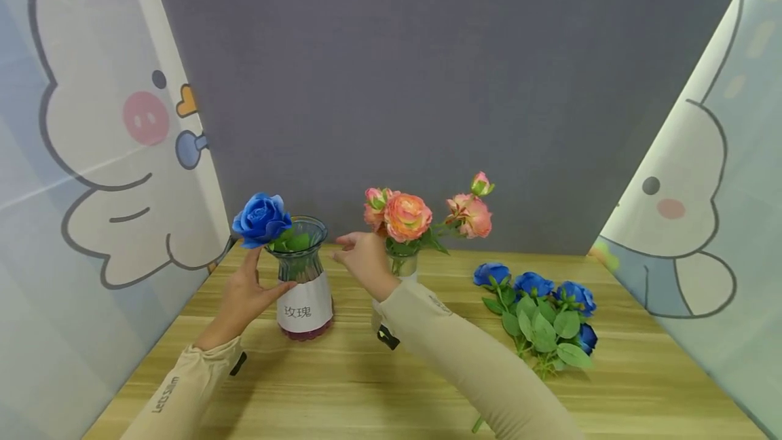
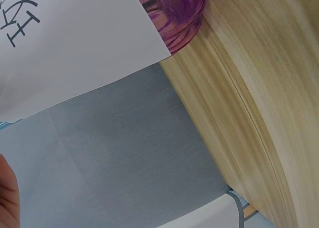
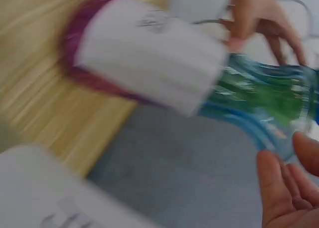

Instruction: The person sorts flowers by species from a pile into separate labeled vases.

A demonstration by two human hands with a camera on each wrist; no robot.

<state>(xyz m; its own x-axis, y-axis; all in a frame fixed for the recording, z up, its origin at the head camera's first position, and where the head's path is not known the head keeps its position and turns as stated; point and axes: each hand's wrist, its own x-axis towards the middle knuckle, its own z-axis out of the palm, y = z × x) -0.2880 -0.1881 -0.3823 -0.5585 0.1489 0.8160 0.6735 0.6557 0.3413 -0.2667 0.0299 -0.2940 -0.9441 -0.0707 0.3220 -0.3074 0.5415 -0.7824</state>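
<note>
A glass vase point(image 1: 299, 267), blue-green above and pink-purple at its base, wears a white paper label point(image 1: 303, 304) with two handwritten characters. One blue rose point(image 1: 263, 219) stands in it, its bloom leaning left over the rim. On the vase's left side, my left hand point(image 1: 244, 297) rests with its thumb near the label's top edge and its fingers up by the neck, below the bloom. My right hand point(image 3: 289, 198) is beside the rim on the other side, fingers slightly bent and nothing between them. Whether its fingertips touch the glass, I cannot tell.
Behind my right forearm, a second vase point(image 1: 401, 265) holds orange-pink flowers point(image 1: 408, 217). Several blue roses point(image 1: 534, 285) with green leaves lie on the wooden table point(image 1: 635, 372) at the right. A grey panel point(image 1: 391, 87) closes the back, with cartoon-printed cloths at both sides.
</note>
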